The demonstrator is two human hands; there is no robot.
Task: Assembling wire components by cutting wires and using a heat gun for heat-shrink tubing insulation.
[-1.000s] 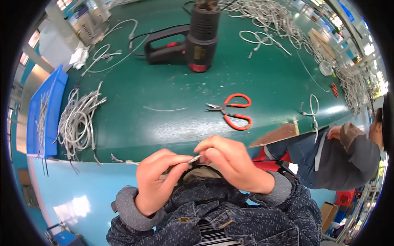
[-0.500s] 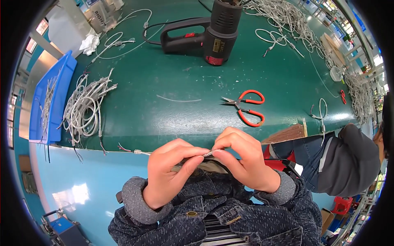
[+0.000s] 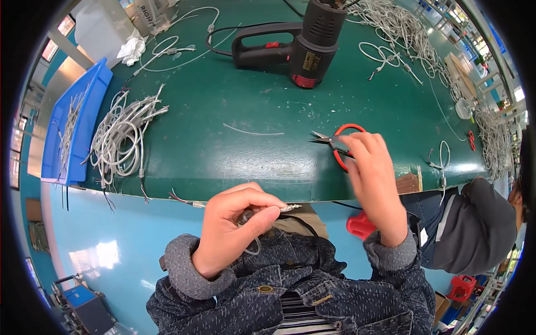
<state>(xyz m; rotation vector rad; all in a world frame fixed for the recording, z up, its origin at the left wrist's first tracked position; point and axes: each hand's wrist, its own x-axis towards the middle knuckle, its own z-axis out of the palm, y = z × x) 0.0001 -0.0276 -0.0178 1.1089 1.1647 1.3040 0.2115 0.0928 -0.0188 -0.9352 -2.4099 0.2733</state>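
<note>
My left hand point(image 3: 237, 220) is closed, pinching a thin grey cable between thumb and forefinger. The cable's frayed silvery braid end point(image 3: 291, 207) sticks out to the right of the fingertips. To the left of the hand, the cable's other end point(image 3: 195, 204) shows with thin coloured wires, and a loop of it hangs below the palm. My right hand point(image 3: 375, 178) is over the red-handled scissors point(image 3: 339, 146) lying on the table. Its thumb and fingers are apart around the lower handle, which they partly hide; whether they touch it is unclear.
A black heat gun point(image 3: 312, 50) stands at the back middle. On the left lie a cable bundle point(image 3: 120, 139) and a blue tray point(image 3: 84, 120) of wires. A thin clear strip point(image 3: 254, 132) lies mid-table. Heaped cables point(image 3: 402, 28) fill the far right. Another person point(image 3: 474, 229) is at right.
My right hand has let go of the cable and moved right and forward to the scissors. The left hand keeps its hold, and the braid end now shows. The view has shifted slightly.
</note>
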